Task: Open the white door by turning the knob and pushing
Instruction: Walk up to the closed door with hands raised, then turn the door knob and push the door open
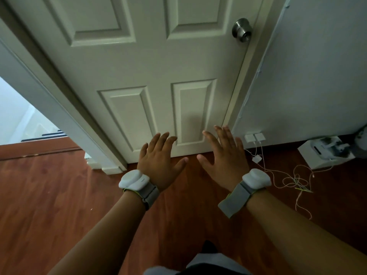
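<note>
Hands first, from the head view, the only one: the left hand (158, 161) and the right hand (222, 155) are both held out flat, backs up, fingers spread wide, with nothing in either. Each wrist carries a white plastic puck on a grey fabric strap (137, 181).

Beyond the fingertips stands the white door (139, 62), a painted panel door with raised rectangular mouldings, matte and smooth. Whether the fingertips touch its lower panels or only hover in front cannot be told. The knob (242, 29) sits far above and slightly right of the right hand, well apart from it: a round brushed-metal ball with a keyhole in its face, close to the door's right edge. That edge appears to meet the frame, so the door looks shut.

By my reading, the task has not yet begun; neither hand is on the knob. The next move calls for the right hand to rise, wrap around the ball firmly enough that smooth metal will not slip, twist, then push.

Under both hands runs a glossy reddish wood floor (49, 195). Right of the right hand, thin pale cables (294, 179) lie tangled below two wall sockets (255, 137), near a white box (325, 155).
</note>
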Available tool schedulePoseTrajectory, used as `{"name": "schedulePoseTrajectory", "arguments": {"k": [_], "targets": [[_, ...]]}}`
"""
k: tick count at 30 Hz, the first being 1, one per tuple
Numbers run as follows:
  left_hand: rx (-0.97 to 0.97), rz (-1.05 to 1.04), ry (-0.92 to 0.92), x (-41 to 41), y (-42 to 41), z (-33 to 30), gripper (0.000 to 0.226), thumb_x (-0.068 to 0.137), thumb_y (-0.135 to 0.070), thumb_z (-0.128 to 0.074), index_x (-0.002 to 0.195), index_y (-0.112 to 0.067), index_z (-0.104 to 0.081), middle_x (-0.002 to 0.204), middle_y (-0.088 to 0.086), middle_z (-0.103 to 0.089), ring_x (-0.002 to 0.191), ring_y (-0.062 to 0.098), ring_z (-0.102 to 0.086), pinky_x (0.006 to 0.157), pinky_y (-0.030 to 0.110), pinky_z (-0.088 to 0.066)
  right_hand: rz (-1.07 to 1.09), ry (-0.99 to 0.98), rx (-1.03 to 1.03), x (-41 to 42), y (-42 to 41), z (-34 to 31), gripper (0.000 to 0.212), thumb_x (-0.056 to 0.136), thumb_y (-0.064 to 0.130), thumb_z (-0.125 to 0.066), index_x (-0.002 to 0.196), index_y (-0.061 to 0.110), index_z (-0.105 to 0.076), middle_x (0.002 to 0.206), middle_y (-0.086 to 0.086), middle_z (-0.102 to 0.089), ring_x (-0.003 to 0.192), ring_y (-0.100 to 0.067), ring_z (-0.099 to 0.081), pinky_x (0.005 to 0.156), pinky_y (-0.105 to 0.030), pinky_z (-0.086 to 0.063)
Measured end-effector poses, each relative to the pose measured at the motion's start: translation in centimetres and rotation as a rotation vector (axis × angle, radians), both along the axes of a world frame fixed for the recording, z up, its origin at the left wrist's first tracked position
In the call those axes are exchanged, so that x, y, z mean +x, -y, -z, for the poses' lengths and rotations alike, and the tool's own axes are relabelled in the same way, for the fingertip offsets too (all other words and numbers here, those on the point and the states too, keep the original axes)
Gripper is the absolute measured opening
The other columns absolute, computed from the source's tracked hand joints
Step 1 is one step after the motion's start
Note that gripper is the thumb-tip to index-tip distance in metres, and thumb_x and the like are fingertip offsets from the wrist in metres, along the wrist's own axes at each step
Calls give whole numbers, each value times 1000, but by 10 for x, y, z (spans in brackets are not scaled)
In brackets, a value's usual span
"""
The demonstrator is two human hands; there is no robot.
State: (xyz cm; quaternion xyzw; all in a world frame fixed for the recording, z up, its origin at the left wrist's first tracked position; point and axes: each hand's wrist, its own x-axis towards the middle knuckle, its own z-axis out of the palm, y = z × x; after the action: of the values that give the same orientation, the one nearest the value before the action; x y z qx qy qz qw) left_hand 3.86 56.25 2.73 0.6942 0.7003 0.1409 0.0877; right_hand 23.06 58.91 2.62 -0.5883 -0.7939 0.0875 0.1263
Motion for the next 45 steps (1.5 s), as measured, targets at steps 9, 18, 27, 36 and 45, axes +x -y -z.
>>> {"name": "schedulePoseTrajectory", "arguments": {"k": [9, 18, 27, 36, 45], "targets": [[-2, -50, -10, 5, -47, -1, 71, 84, -65, -42, 144, -32, -28, 157, -6, -22, 146, 15, -8, 117, 43, -9, -43, -19, -27, 3, -61, 5, 69, 86, 58, -36, 146, 35, -11, 161, -2, -5, 146, -20, 8, 116, -47, 2], [48, 8, 5, -40, -133, 2, 71, 83, -67, -40, 143, -30, -30, 156, -3, -25, 145, 17, -10, 116, 45, -12, -14, 11, 3, -39, -138, 3, 70, 86, 60, -36, 146, 35, -9, 161, -2, -5, 146, -21, 7, 115, -46, 3], [98, 107, 2, -96, -213, -5, 70, 83, -66, -41, 142, -29, -33, 155, -3, -28, 145, 18, -14, 115, 44, -13, 98, 2, 54, -89, -210, -4, 69, 84, 60, -33, 145, 35, -11, 161, -1, -7, 146, -20, 6, 116, -46, 2], [189, 233, -19, -88, -281, -25, 69, 84, -63, -44, 141, -26, -35, 155, 0, -28, 145, 20, -15, 114, 45, -17, 186, -6, 143, -79, -261, -17, 67, 85, 56, -40, 144, 32, -19, 159, -5, -16, 147, -25, -1, 115, -51, -7], [559, 374, -95, -38, -357, -81, 58, 83, -49, -52, 131, -16, -50, 151, 9, -37, 143, 31, -21, 112, 53, -22, 224, -57, 256, -32, -331, -48, 67, 86, 55, -42, 144, 30, -20, 159, -6, -15, 147, -25, 0, 115, -51, -6]]}}
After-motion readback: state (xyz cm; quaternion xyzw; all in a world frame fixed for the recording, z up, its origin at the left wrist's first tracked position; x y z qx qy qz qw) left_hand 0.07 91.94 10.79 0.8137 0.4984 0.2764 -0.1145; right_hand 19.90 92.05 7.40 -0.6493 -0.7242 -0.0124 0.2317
